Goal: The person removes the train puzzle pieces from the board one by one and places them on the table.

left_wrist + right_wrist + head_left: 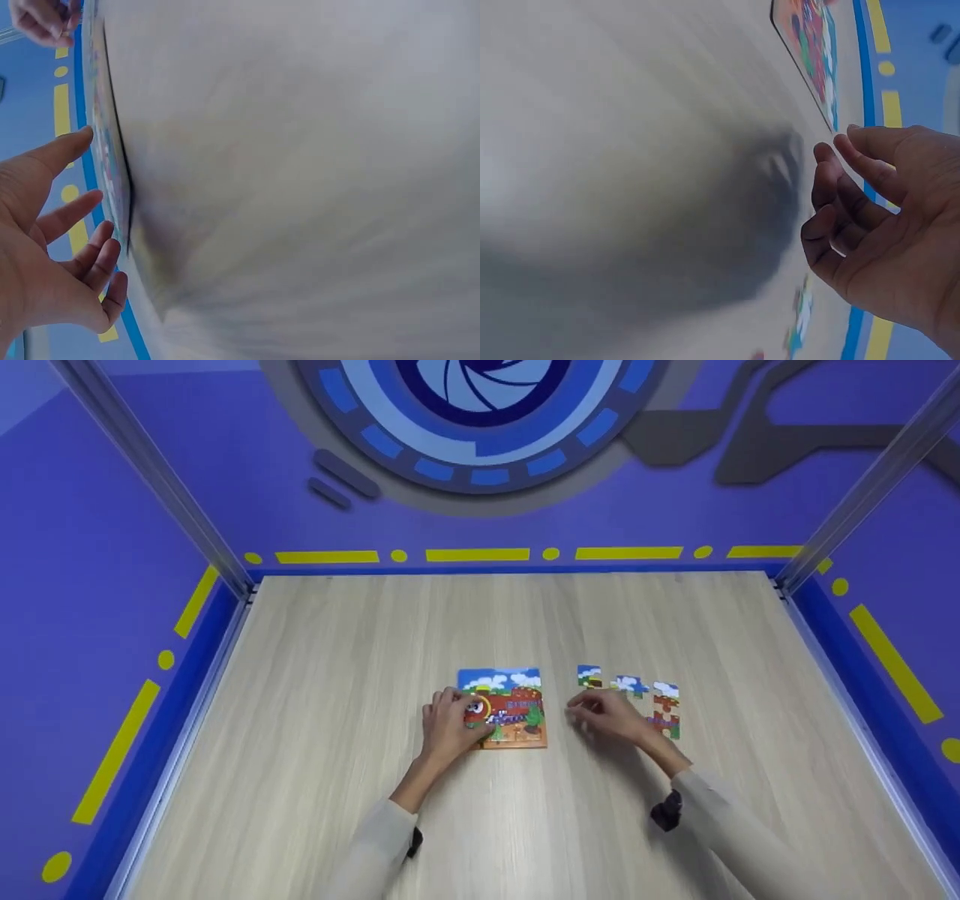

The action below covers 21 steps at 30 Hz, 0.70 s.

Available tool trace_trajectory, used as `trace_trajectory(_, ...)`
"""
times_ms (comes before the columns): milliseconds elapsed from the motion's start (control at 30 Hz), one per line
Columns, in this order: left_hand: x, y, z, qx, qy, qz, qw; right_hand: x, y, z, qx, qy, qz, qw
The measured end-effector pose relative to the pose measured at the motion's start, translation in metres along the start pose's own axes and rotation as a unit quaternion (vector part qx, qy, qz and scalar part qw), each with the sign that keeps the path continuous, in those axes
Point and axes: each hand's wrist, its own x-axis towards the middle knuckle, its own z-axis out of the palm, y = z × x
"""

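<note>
A square jigsaw puzzle [517, 690], with clouds and a red figure with a round eye, lies flat on the table. My left hand [448, 724] reaches over its left side, fingers and thumb spread; in the left wrist view the same hand [67, 240] has its fingertips right at the puzzle's edge [112, 172]. Between the puzzle and the loose pieces is my right hand [611, 715], above the table. The right wrist view shows that hand [900, 210] with bent fingers, thumb and index tips close together and no piece visible between them.
Loose jigsaw pieces lie right of the puzzle: one at the back [589, 675], a cloud-patterned group [630, 685] and a column at the right [666, 709]. My right hand partly covers them. Blue-purple panels [480, 532] wall the wood-grain table [337, 660] at the back and sides.
</note>
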Motion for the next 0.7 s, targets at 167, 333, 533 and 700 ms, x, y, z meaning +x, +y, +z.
trace_trajectory(167, -0.001, -0.002, 0.002, 0.027, -0.004, -0.006, 0.9996, 0.019, -0.020, 0.028, 0.029, -0.004, -0.004, 0.9996)
trace_trajectory(333, 0.001, 0.000, 0.002, 0.044, -0.009, -0.007, 0.9990, 0.038, -0.036, 0.051, 0.028, -0.006, -0.053, 0.9982)
trace_trajectory(533, 0.003, 0.000, 0.001, 0.050, -0.017, -0.010, 0.9986, 0.055, -0.042, 0.073, -0.038, 0.008, -0.047, 0.9981)
trace_trajectory(700, 0.003, 0.000, -0.001, 0.041, -0.017, -0.012, 0.9989, 0.065, -0.050, 0.081, -0.094, 0.017, -0.008, 0.9954)
